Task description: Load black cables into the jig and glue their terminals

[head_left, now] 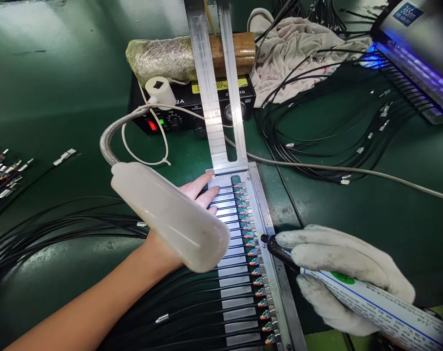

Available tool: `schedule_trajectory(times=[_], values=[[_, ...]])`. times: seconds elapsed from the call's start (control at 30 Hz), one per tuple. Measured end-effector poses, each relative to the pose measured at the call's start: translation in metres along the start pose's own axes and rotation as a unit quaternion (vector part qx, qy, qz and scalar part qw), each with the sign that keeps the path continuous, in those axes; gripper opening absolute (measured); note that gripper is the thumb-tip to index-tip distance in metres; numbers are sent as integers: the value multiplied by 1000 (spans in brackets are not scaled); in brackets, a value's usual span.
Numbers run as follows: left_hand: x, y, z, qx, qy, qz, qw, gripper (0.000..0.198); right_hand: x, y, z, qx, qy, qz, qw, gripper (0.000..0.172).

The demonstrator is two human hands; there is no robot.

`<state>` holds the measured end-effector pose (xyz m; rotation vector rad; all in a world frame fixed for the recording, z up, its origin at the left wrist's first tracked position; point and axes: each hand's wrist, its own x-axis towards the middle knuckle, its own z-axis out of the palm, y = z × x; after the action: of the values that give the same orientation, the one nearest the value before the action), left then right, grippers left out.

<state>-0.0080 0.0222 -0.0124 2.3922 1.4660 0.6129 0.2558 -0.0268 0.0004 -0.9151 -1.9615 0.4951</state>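
My bare left hand [198, 191] reaches under a white lamp head [170, 217], which hides its palm. Its fingers are spread on the far end of a long metal fixture [276, 282], near the first cables. My right hand [341, 256], in a smudged white glove, closes around a labelled glue dispensing syringe [375, 300] with a black front end. Its tip [263, 238] is just beside a connector [249, 235] about midway along the row. Several black cables [239, 282] lie side by side across the fixture, their coloured wires joined to small metal connectors.
Behind the fixture stand a black control box [186, 114] and a film-wrapped roll [163, 57]. A slotted metal bar [208, 87] rises at the far end. Coiled cables [279, 141], a crumpled cloth [298, 44] and a purple-lit lamp unit [418, 53] are at right. Loose cables [71, 229] lie left.
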Motion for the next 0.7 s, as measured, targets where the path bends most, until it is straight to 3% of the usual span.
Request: schedule_trajectory(times=[0.47, 0.7], values=[[1, 0, 1, 20, 13, 14, 1000, 34, 1, 2, 0, 27, 29, -3, 999, 39], [-4, -13, 5, 36, 2, 40, 999, 36, -10, -11, -7, -23, 12, -8, 1000, 32]])
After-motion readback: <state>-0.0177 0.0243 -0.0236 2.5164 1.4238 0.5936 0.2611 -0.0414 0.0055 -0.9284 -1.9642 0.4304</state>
